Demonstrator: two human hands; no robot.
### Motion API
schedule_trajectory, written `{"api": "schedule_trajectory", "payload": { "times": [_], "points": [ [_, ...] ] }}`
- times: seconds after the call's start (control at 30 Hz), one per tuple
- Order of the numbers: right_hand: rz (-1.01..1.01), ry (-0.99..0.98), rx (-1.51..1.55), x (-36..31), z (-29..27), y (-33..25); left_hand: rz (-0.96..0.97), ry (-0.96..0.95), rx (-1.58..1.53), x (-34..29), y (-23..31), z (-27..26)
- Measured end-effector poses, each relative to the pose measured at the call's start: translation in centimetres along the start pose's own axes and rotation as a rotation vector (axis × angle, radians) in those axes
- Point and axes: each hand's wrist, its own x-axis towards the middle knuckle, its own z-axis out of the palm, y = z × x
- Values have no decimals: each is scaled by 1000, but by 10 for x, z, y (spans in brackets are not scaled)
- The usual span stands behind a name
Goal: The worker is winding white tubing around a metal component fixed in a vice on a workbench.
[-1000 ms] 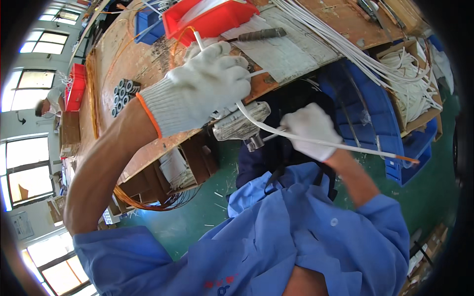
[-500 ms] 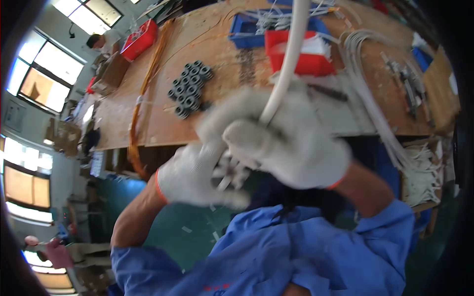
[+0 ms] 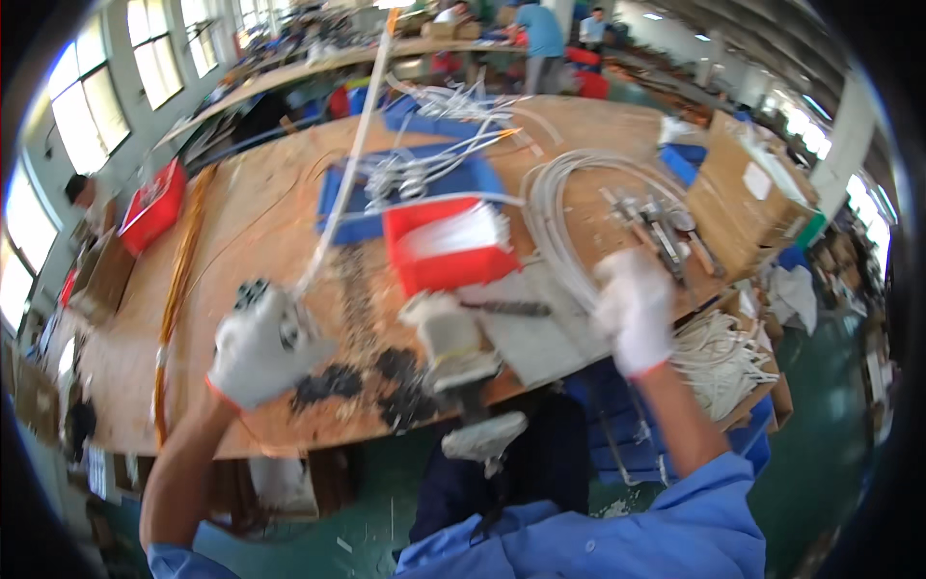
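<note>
My left hand [image 3: 268, 349], in a white knit glove, is closed at the lower end of a long white tube [image 3: 352, 174] that rises away above the bench. A dark spot shows between its fingers; I cannot make out what it is. Partly hidden behind this hand sit dark ring-shaped parts [image 3: 253, 292]. My right hand [image 3: 635, 311], gloved too and blurred by motion, is over the right side of the bench near a coil of white tubing [image 3: 550, 227]. Whether it grips anything does not show. Between my hands, a cloth-covered vise-like fixture [image 3: 451, 338] stands at the bench edge.
A red bin [image 3: 397, 253] with white pieces stands in front of a blue tray [image 3: 333, 217] of fittings. Calipers and hand tools [image 3: 666, 236] lie beside a cardboard box [image 3: 748, 183]. White offcuts fill a carton [image 3: 723, 367] below at right. People work farther back.
My view has lifted toward the far side of the room. The hands, together at the white tube before, are now wide apart, the right one having let go and swung right.
</note>
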Motion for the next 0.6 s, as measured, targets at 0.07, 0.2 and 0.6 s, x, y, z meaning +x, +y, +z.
{"api": "schedule_trajectory", "payload": {
  "times": [0.07,0.2,0.6],
  "points": [
    [-181,-235,-123,-50,38,21,108,109,150,99,-2,3],
    [-720,-551,-319,-99,101,9,246,412,368,252,-16,23],
    [-617,-670,-571,-111,124,31,10,359,-11,4,-80,200]
  ]
}}
